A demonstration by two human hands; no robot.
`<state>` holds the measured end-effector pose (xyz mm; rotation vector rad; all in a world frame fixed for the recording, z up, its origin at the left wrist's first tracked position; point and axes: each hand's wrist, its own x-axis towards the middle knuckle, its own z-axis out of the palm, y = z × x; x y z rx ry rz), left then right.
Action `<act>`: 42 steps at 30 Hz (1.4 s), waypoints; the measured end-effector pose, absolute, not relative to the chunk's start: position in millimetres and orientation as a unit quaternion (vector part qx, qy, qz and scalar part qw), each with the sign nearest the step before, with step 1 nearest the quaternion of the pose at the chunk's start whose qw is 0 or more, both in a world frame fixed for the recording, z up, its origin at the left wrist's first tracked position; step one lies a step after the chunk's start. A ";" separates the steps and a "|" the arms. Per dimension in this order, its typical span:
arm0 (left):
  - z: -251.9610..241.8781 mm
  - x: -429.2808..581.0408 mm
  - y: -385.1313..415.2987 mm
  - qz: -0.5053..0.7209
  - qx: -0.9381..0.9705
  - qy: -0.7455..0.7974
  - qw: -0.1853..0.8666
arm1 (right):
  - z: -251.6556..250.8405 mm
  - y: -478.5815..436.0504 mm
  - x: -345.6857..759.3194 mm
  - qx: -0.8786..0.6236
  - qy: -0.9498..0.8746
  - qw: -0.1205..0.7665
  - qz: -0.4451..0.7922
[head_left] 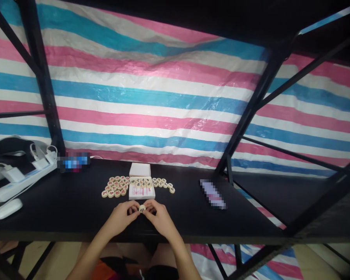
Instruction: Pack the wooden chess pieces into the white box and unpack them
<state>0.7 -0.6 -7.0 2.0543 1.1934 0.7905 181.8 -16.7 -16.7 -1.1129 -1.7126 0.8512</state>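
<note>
Between my two hands, in front of the white box, a round xiangqi piece (142, 209) with a dark character is pinched. My left hand (124, 215) grips its left side, and my right hand (156, 214) grips its right side. Just beyond my fingers lies the open white box (141, 194) with red print, holding several dark-marked pieces (142, 182) in rows. Its white lid (140, 170) sits directly behind. Rows of red-marked pieces (114, 187) lie to the left of the box. Several more dark-marked pieces (165, 184) lie to its right.
On the left of the black table (76, 210) are a white power strip (26, 181) with plugs and cables, and a white mouse-like object (8, 209). Blurred-out items lie at back left (74, 161) and right (212, 194). Black metal posts (251, 105) frame a striped sheet (151, 89).
</note>
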 end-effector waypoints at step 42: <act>3.2 2.3 -3.3 0.288 0.774 0.433 0.360 | -9.7 -23.5 184.2 -0.416 -0.733 0.423 0.333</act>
